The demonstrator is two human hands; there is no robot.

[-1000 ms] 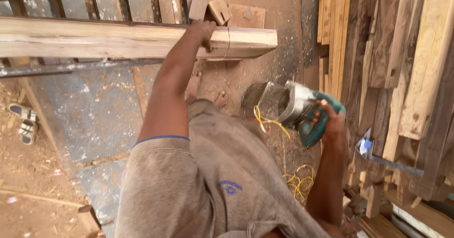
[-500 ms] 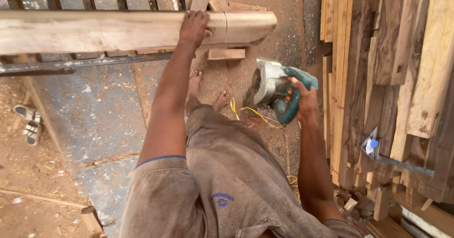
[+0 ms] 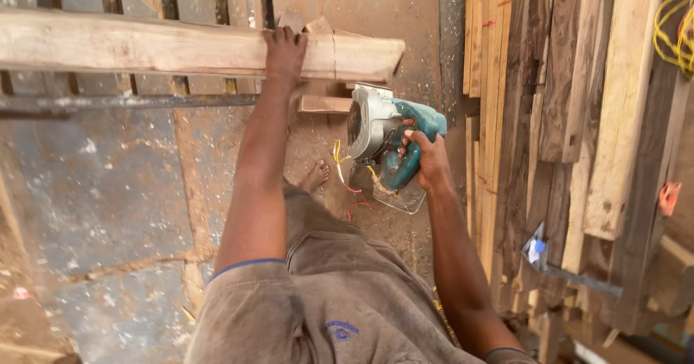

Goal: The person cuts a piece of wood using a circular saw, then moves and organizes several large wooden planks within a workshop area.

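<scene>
A long pale wooden plank lies across a dark metal frame at the top of the head view. A cut line runs through the plank near its right end. My left hand presses flat on the plank just left of that line. My right hand grips the teal handle of a circular saw with a silver blade guard, held in the air below the plank's right end. Yellow and red wires hang from the saw.
Upright boards of pale and dark wood lean along the right side. A short offcut lies under the plank's end. My bare foot stands on the sawdust-covered floor. A yellow cable hangs at the top right.
My right hand has raised the saw from beside my leg up toward the plank's right end. My left hand stays on the plank. The camera has moved closer.
</scene>
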